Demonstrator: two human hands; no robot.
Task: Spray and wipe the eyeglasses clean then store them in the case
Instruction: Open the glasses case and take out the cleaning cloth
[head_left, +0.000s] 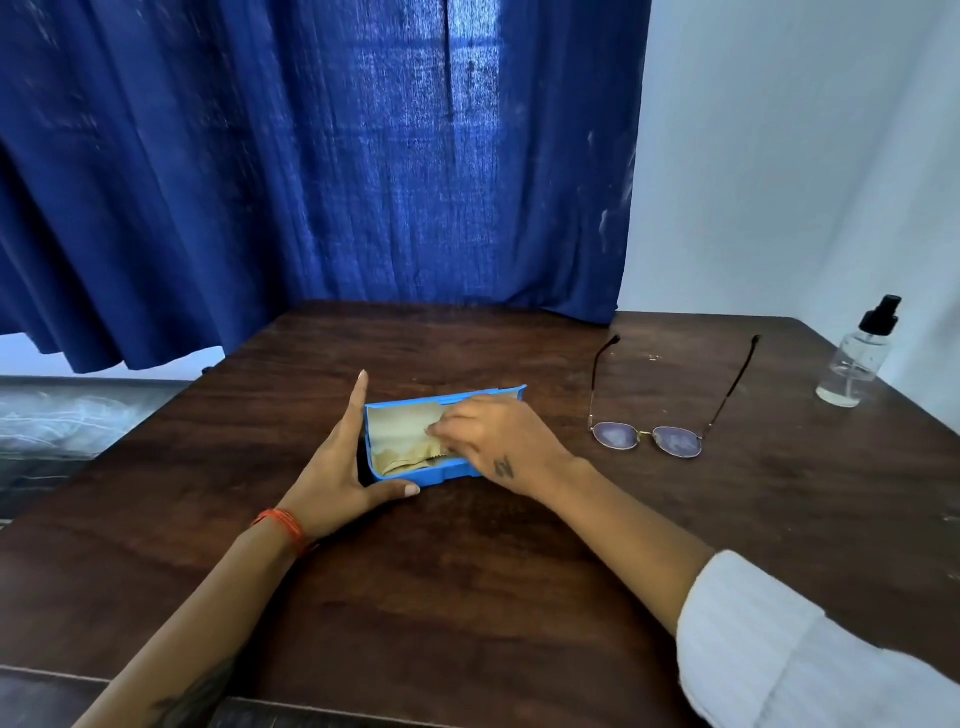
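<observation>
An open blue eyeglass case (415, 475) sits mid-table with a beige wiping cloth (402, 434) lying inside it. My left hand (340, 457) cups the case's left end, thumb along its front edge, fingers straight up its side. My right hand (493, 439) reaches into the case from the right and pinches the cloth between its fingertips. The eyeglasses (649, 439) rest to the right of the case, lenses toward me, thin temples unfolded and pointing away. A clear spray bottle (854, 364) with a black pump top stands at the far right.
The dark wooden table (467, 582) runs to a near edge at the bottom and a right edge just past the bottle. A blue curtain (322, 171) hangs behind the table; a white wall (789, 156) is at the right.
</observation>
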